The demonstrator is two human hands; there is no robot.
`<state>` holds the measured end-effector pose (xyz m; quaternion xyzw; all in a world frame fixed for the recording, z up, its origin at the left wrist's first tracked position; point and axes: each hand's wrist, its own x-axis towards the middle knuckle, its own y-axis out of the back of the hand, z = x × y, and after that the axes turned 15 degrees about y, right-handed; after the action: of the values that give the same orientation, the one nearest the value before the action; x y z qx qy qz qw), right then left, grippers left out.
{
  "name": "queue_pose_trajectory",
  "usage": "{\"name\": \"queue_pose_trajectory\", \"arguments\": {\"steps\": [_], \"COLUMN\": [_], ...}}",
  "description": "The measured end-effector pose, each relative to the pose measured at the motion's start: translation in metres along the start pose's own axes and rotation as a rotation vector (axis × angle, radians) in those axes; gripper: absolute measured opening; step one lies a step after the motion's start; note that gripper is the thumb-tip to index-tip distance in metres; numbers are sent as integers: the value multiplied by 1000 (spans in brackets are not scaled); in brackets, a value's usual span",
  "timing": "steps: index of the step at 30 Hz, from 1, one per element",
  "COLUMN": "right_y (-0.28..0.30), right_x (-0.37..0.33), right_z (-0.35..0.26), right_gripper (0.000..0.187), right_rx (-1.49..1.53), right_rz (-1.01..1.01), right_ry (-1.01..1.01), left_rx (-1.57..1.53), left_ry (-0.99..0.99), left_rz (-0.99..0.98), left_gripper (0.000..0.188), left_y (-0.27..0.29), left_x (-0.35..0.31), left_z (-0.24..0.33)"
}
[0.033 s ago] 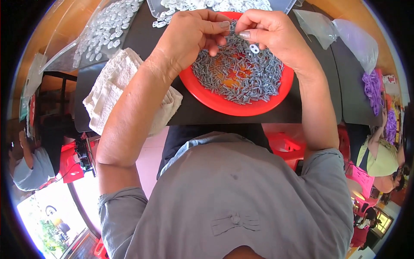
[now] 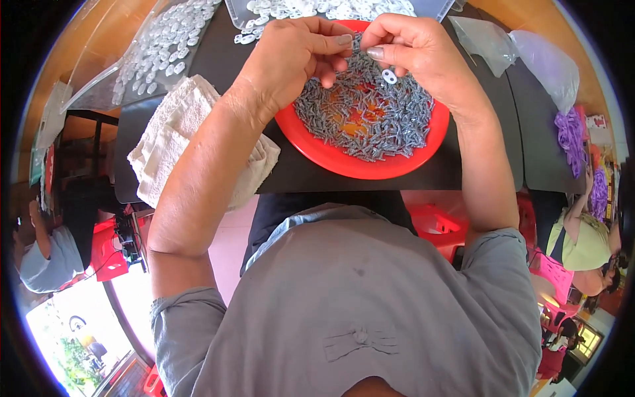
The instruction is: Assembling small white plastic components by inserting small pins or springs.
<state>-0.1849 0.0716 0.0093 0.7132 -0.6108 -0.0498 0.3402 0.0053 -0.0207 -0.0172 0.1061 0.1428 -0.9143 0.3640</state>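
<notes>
Both hands are raised over a red basin (image 2: 364, 173) full of small grey screws (image 2: 397, 135). My left hand (image 2: 294, 53) is closed in a pinch of thumb and forefinger; whatever is at its fingertips is too small to make out. A short gap to the right, my right hand (image 2: 420, 53) is closed, thumb against forefinger. Below its thumb a white oval plastic piece with two holes (image 2: 389, 77) pokes out, held by the curled fingers. The rest of that grip is hidden.
A folded cream towel (image 2: 172, 132) lies on the dark table (image 2: 486, 142), left of the basin. Behind is a clear bin (image 2: 236, 14) of white oval pieces, with more on a plastic sheet (image 2: 155, 49) at left. Plastic bags (image 2: 546, 63) lie right. Other people sit at both sides.
The white oval piece has tilted and shifted very slightly left under my right hand. Both hands otherwise keep their place.
</notes>
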Motion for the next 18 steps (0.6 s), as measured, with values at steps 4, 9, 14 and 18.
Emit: {"name": "queue_pose_trajectory", "arguments": {"steps": [4,9,14,18], "right_y": [-7,-11,-18,-18], "right_x": [2,2,4,3], "right_z": [-6,-7,-10,-8], "right_gripper": [11,13,14,16], "right_rx": [37,54,72,-5], "right_rz": [104,209,317,311], "right_ry": [13,42,102,107], "left_rx": [-72,-136,-129,-101], "left_ry": [18,-16,-67,-100], "left_rz": [-36,-33,29,92], "left_gripper": [18,18,17,14], "left_y": [-1,-5,-10,-15], "left_x": [-2,-3,-5,-9], "left_z": [2,2,1,3]}}
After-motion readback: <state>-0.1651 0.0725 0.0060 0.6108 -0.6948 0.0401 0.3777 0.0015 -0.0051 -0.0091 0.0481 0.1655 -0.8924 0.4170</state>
